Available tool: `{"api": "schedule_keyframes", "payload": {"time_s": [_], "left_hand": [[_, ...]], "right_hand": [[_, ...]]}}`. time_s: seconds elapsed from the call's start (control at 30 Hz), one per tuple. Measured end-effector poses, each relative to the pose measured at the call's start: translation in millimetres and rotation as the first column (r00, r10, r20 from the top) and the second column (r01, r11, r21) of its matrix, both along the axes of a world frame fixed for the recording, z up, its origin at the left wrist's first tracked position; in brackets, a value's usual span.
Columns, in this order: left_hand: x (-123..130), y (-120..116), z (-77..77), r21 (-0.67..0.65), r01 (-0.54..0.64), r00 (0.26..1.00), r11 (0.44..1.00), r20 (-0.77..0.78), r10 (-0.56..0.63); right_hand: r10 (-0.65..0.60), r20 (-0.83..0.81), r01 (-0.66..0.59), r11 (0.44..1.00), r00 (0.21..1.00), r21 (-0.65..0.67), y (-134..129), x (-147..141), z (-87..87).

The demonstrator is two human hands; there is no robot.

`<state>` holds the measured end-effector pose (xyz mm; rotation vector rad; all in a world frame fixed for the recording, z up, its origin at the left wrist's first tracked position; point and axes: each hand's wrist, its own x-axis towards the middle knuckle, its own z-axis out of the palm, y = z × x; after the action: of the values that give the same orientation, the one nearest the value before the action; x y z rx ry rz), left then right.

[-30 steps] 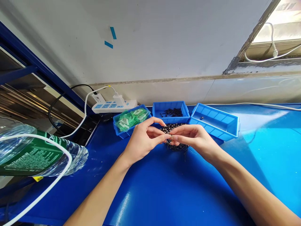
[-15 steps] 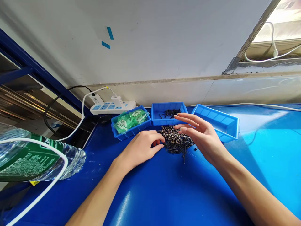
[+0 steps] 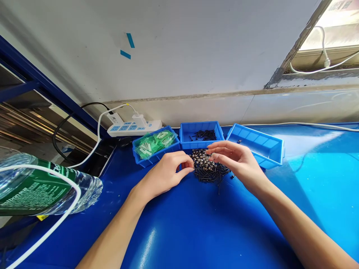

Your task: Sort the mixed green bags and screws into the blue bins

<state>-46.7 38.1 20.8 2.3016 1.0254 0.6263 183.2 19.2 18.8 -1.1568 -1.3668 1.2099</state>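
A pile of black screws [image 3: 211,175] mixed with small shiny metal pieces [image 3: 201,158] lies on the blue tabletop. My left hand [image 3: 171,170] is at the pile's left edge, thumb and forefinger pinched on what looks like a thin black screw. Over the right side of the pile hovers my right hand [image 3: 238,158], its fingers curved and apart, with nothing visible between them. Behind the pile, a middle blue bin [image 3: 200,145] holds some black screws. The right blue bin [image 3: 269,158] has a small metal piece near its left end.
Left of the pile, another blue bin [image 3: 151,160] contains green-and-clear packets [image 3: 154,144]. A white power strip [image 3: 134,128] with plugs and cables sits against the wall. A large water bottle [image 3: 50,185] and a white cable [image 3: 74,186] occupy the left side.
My left thumb and forefinger have closed together, and that hand has drawn slightly left. My right hand has lowered a little, its fingers curling closer together.
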Motion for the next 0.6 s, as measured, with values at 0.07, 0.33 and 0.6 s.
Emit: {"api": "schedule_keyframes", "payload": {"time_s": [0.07, 0.33, 0.6], "left_hand": [[0.6, -1.3, 2.3, 0.021, -0.032, 0.998, 0.999, 0.058, 0.031], [5.3, -5.8, 2.2, 0.075, -0.06, 0.989, 0.995, 0.137, 0.049], [2.4, 1.1, -15.9, 0.041, 0.025, 0.992, 0.999, -0.126, -0.019]], "right_hand": [[0.055, 0.074, -0.057, 0.998, 0.996, 0.016, -2.0, -1.9, 1.5], [0.173, -0.016, -0.173, 0.976, 0.985, -0.133, -3.6, -8.1, -0.2], [-0.04, -0.117, 0.031, 0.997, 0.992, -0.073, 0.3, -1.9, -4.7]]}}
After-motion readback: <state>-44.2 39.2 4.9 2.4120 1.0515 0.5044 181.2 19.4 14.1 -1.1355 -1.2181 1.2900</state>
